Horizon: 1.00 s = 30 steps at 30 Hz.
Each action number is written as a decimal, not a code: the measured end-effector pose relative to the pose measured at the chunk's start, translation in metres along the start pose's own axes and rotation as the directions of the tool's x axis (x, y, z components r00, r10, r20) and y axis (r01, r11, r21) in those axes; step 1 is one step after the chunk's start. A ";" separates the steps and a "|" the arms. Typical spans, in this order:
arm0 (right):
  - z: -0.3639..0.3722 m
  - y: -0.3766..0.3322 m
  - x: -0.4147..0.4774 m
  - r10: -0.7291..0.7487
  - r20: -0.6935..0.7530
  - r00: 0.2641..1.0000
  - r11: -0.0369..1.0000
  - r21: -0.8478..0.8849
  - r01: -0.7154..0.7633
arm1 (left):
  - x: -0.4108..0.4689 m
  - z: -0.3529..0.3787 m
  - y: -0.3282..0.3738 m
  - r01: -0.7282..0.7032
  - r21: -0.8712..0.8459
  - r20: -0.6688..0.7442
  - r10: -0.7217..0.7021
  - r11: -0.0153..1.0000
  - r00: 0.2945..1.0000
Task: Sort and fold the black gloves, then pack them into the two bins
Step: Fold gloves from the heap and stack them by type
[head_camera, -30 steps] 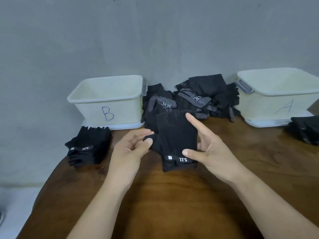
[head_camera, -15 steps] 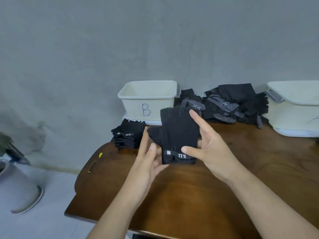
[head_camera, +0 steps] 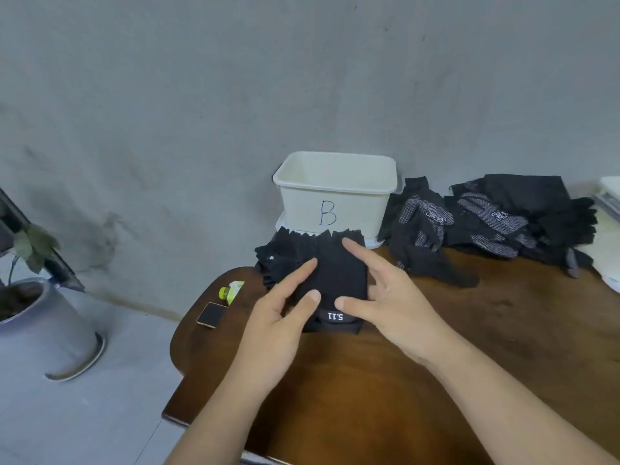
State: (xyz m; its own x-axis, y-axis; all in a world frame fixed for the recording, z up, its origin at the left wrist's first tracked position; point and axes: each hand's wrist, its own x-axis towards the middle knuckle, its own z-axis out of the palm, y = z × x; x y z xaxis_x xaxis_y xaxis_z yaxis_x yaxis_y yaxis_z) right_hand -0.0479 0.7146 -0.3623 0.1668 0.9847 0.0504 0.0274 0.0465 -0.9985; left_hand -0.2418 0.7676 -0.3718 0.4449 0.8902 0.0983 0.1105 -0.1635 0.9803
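**Folded glove carried across to the stack by bin B**

Since half a second ago the folded glove (head_camera: 339, 280) has gone from mid-air in front of the person to just above the stack of folded gloves (head_camera: 278, 260), which sits on the table (head_camera: 369, 397) directly before bin B (head_camera: 302, 209). Its "5.11" label band faces the person. Whether it already rests on the stack or hovers just over it cannot be told.

The left hand (head_camera: 275, 330) lays a straight forefinger and thumb on the glove's top face and near edge, its fingers uncurled. The right hand (head_camera: 392, 307) grips the glove, with the thumb beside the label, the forefinger stretched over the far end and the other fingers wrapped at the right edge.

To the right of bin B lies the loose pile of unsorted gloves (head_camera: 486, 223), some dotted grey. Only a sliver of the second bin (head_camera: 610, 193) shows at the right border. At the table's left corner lie a phone (head_camera: 210, 314) and a small green-and-yellow item (head_camera: 232, 291), and a potted plant (head_camera: 37, 330) stands on the floor
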 end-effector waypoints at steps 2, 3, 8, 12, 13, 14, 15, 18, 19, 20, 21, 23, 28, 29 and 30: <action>0.005 0.002 0.019 0.031 -0.031 0.999 0.999 0.038 -0.030 | 0.018 -0.009 -0.003 0.017 -0.016 -0.013 -0.017 1.000 1.000; 0.008 0.002 0.031 0.054 -0.042 0.998 0.997 0.059 -0.051 | 0.028 -0.014 -0.003 0.022 -0.011 -0.011 -0.022 1.000 1.000; 0.020 -0.004 0.099 0.181 -0.065 0.981 0.980 0.091 -0.175 | 0.101 -0.047 0.004 0.134 0.043 -0.016 -0.134 0.990 0.991; 0.027 -0.007 0.143 0.274 -0.089 0.958 0.959 0.102 -0.265 | 0.156 -0.065 0.005 0.246 0.131 0.037 -0.253 0.960 0.967; 0.027 -0.005 0.150 0.293 -0.094 0.952 0.954 0.091 -0.284 | 0.166 -0.067 0.004 0.265 0.147 0.050 -0.275 0.953 0.960; 0.026 -0.002 0.156 0.309 -0.100 0.946 0.950 0.078 -0.302 | 0.173 -0.067 0.002 0.278 0.163 0.057 -0.291 0.946 0.955; 0.026 0.000 0.161 0.326 -0.103 0.940 0.945 0.068 -0.321 | 0.178 -0.066 0.000 0.287 0.178 0.059 -0.301 0.941 0.952; 0.026 0.007 0.169 0.362 -0.110 0.926 0.932 0.050 -0.358 | 0.186 -0.064 -0.011 0.297 0.242 0.052 -0.318 0.924 0.947; 0.027 0.010 0.170 0.367 -0.114 0.923 0.930 0.045 -0.365 | 0.186 -0.063 -0.014 0.293 0.267 0.055 -0.318 0.918 0.946; 0.029 0.012 0.171 0.370 -0.117 0.922 0.929 0.042 -0.367 | 0.186 -0.063 -0.017 0.287 0.286 0.056 -0.315 0.914 0.947; 0.030 0.014 0.171 0.369 -0.119 0.922 0.929 0.040 -0.367 | 0.184 -0.063 -0.020 0.282 0.298 0.052 -0.310 0.912 0.949; 0.033 0.018 0.172 0.367 -0.121 0.922 0.930 0.036 -0.365 | 0.183 -0.063 -0.024 0.268 0.310 0.032 -0.292 0.912 0.956; 0.037 0.025 0.175 0.340 -0.117 0.933 0.939 -0.012 -0.344 | 0.181 -0.065 -0.032 0.240 0.326 -0.007 -0.252 0.914 0.968; 0.037 0.027 0.174 0.334 -0.119 0.935 0.940 -0.026 -0.339 | 0.181 -0.066 -0.035 0.240 0.340 -0.006 -0.253 0.909 0.968; 0.038 0.028 0.174 0.328 -0.123 0.937 0.941 -0.041 -0.335 | 0.181 -0.066 -0.038 0.238 0.356 -0.008 -0.252 0.904 0.968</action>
State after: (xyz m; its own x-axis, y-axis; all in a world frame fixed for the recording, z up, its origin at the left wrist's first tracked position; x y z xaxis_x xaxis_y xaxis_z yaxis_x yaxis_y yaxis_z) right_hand -0.0550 0.8940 -0.3825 0.2860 0.9170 -0.2782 0.0104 -0.2933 -0.9560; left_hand -0.2242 0.9627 -0.3801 0.3954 0.9061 -0.1505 0.5219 -0.0868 0.8486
